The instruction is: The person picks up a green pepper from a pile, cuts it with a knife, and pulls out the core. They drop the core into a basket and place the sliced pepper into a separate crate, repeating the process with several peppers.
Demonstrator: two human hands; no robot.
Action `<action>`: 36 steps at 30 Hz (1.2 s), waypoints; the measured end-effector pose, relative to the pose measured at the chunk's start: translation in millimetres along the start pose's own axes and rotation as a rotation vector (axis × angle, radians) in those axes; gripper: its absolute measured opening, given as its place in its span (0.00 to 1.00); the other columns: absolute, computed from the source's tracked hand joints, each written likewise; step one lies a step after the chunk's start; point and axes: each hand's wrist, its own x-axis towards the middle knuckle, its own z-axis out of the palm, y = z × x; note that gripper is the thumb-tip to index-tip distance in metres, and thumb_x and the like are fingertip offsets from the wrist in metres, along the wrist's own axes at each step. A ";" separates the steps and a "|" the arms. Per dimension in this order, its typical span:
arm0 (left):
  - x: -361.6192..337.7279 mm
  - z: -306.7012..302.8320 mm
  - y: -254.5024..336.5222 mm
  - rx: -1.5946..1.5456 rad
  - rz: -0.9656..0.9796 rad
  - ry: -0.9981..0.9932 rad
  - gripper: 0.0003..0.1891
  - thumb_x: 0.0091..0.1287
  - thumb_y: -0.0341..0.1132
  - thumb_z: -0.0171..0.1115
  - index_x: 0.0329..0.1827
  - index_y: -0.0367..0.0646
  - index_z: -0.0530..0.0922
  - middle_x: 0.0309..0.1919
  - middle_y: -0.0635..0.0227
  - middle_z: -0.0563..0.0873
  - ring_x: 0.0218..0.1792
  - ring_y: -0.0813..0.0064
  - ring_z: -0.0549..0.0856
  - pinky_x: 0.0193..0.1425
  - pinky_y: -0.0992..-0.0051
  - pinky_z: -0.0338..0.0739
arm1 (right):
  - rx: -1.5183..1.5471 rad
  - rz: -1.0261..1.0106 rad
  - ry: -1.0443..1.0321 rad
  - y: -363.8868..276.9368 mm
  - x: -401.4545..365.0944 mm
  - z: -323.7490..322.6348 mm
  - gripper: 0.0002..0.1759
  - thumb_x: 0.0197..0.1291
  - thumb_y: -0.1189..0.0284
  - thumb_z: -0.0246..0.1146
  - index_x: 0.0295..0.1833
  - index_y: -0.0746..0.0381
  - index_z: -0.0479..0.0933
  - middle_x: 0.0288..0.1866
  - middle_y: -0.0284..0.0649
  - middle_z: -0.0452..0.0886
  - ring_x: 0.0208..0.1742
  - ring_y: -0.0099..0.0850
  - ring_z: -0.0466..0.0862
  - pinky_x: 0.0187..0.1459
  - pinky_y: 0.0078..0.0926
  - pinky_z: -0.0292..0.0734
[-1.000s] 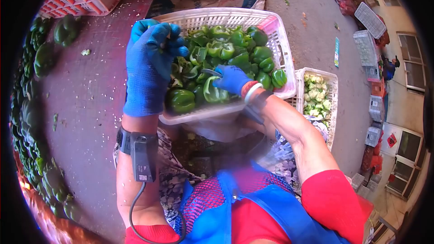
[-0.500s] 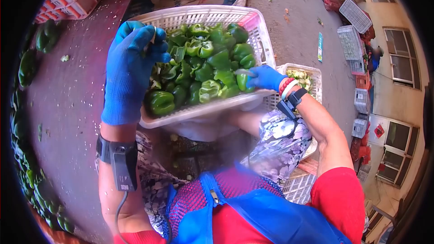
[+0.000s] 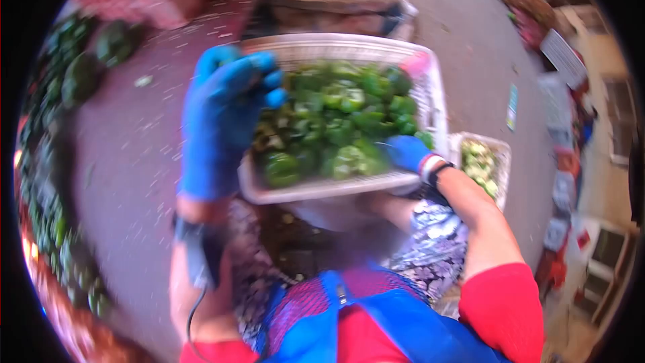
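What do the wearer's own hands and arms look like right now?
Both hands, left and right, wear blue gloves; the left glove's fingers look more teal. The left forearm has a dark strapped device with a thin cable. The right wrist has red, white and dark bands. Sleeves are red; blur hides markings.

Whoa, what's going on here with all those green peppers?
Someone in blue gloves is working over a big white basket of green peppers, some cut open. The right hand is down by the peppers; the left hand is up at the basket's left side, fingers curled. It's too blurry to tell what they hold. Pale pieces fill a smaller basket.
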 end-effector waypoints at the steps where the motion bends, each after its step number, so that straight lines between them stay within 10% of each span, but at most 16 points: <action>1: 4.5 0.0 3.8 0.018 0.031 -0.013 0.09 0.69 0.29 0.64 0.37 0.47 0.70 0.37 0.64 0.83 0.35 0.71 0.84 0.39 0.70 0.82 | 0.042 -0.075 0.035 2.7 -6.5 -2.6 0.10 0.53 0.72 0.62 0.42 0.60 0.81 0.40 0.54 0.84 0.43 0.55 0.83 0.45 0.50 0.78; 7: -92.9 -46.1 65.2 0.027 0.158 0.160 0.11 0.68 0.27 0.63 0.38 0.48 0.66 0.35 0.63 0.83 0.31 0.73 0.82 0.33 0.72 0.79 | 0.589 0.096 -0.215 30.6 -12.4 -2.9 0.17 0.50 0.75 0.66 0.48 0.58 0.78 0.33 0.29 0.76 0.32 0.23 0.75 0.37 0.24 0.75; 11: -269.5 -131.3 131.5 0.445 0.120 0.559 0.12 0.67 0.32 0.65 0.37 0.48 0.67 0.31 0.68 0.81 0.27 0.75 0.81 0.29 0.73 0.77 | 0.253 0.163 -0.126 49.0 -18.7 -11.5 0.10 0.55 0.73 0.61 0.44 0.60 0.79 0.29 0.37 0.79 0.30 0.31 0.80 0.35 0.31 0.76; 13: -392.3 -184.2 144.8 0.896 -0.115 0.738 0.10 0.66 0.33 0.64 0.34 0.46 0.69 0.28 0.68 0.80 0.26 0.76 0.80 0.27 0.74 0.76 | 0.281 0.323 -0.213 39.3 -22.5 -29.3 0.10 0.55 0.73 0.61 0.44 0.60 0.79 0.28 0.36 0.79 0.28 0.30 0.80 0.32 0.30 0.76; 17: -543.2 -193.6 138.6 0.745 -0.901 0.807 0.12 0.65 0.40 0.65 0.40 0.40 0.78 0.32 0.62 0.85 0.30 0.72 0.84 0.32 0.72 0.80 | 0.081 0.232 -0.096 52.0 -13.0 -42.4 0.14 0.51 0.71 0.64 0.44 0.60 0.81 0.31 0.44 0.84 0.32 0.38 0.85 0.36 0.37 0.79; 20: -568.7 -243.6 152.7 1.393 -0.710 0.868 0.13 0.62 0.42 0.65 0.39 0.40 0.82 0.31 0.61 0.85 0.28 0.69 0.84 0.34 0.67 0.80 | -0.286 0.138 -0.143 -9.1 -21.6 -86.2 0.17 0.48 0.68 0.67 0.45 0.60 0.82 0.38 0.55 0.86 0.42 0.55 0.86 0.45 0.49 0.81; 24: -528.6 -349.6 206.1 1.384 -0.076 1.597 0.37 0.56 0.56 0.73 0.57 0.31 0.76 0.46 0.47 0.86 0.45 0.52 0.86 0.52 0.61 0.81 | -0.464 0.152 -0.054 -23.8 -19.7 -100.7 0.13 0.48 0.67 0.66 0.39 0.62 0.82 0.36 0.55 0.85 0.41 0.55 0.85 0.45 0.48 0.81; 27: -494.7 -402.3 257.4 1.366 -0.095 1.738 0.56 0.47 0.62 0.79 0.69 0.27 0.66 0.62 0.39 0.79 0.63 0.47 0.80 0.66 0.61 0.75 | -0.371 0.251 0.051 -21.1 -33.2 -107.5 0.11 0.48 0.68 0.65 0.37 0.63 0.81 0.35 0.55 0.85 0.41 0.55 0.85 0.44 0.48 0.80; 31: -464.8 -450.0 286.2 1.207 -0.108 1.832 0.54 0.44 0.57 0.81 0.69 0.30 0.66 0.61 0.42 0.80 0.61 0.49 0.82 0.64 0.61 0.77 | -0.353 0.284 0.009 9.3 -59.0 -109.3 0.10 0.49 0.70 0.63 0.34 0.66 0.78 0.32 0.59 0.83 0.38 0.58 0.84 0.42 0.49 0.79; 36: -461.9 -456.1 260.7 0.793 0.308 1.588 0.40 0.54 0.42 0.76 0.69 0.37 0.68 0.57 0.51 0.83 0.54 0.57 0.85 0.56 0.61 0.82 | 0.513 0.587 0.143 -12.8 -42.9 -106.5 0.06 0.62 0.70 0.61 0.36 0.56 0.70 0.24 0.30 0.71 0.25 0.21 0.73 0.27 0.23 0.70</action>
